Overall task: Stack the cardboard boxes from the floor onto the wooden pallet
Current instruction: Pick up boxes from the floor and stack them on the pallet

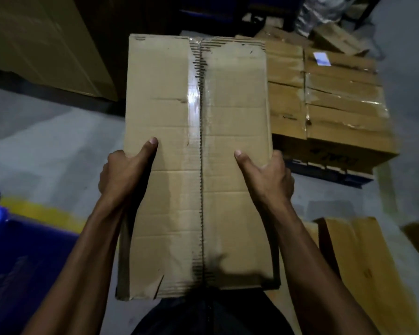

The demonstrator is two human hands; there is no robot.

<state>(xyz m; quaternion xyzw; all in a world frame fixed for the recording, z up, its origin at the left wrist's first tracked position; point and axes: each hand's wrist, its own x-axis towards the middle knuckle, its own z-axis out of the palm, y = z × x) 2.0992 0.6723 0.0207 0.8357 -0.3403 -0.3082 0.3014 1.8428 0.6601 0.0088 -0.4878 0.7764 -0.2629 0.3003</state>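
Note:
I carry a long taped cardboard box [232,165] in front of my body, off the floor. My left hand [126,172] grips its left edge, thumb on top and fingers hidden underneath. On the right edge my right hand [266,175] grips the same way. Ahead and to the right stands a stack of taped boxes [336,97] on a pallet [329,174], whose dark edge shows under them. One more box [353,259] lies on the floor at my right.
A blue plastic crate [17,257] sits at the lower left beside a yellow floor line [41,211]. Large tan cartons [41,44] rise at the upper left. A tilted box [336,39] and wrapped goods lie beyond the stack. Grey concrete floor [46,146] surrounds everything.

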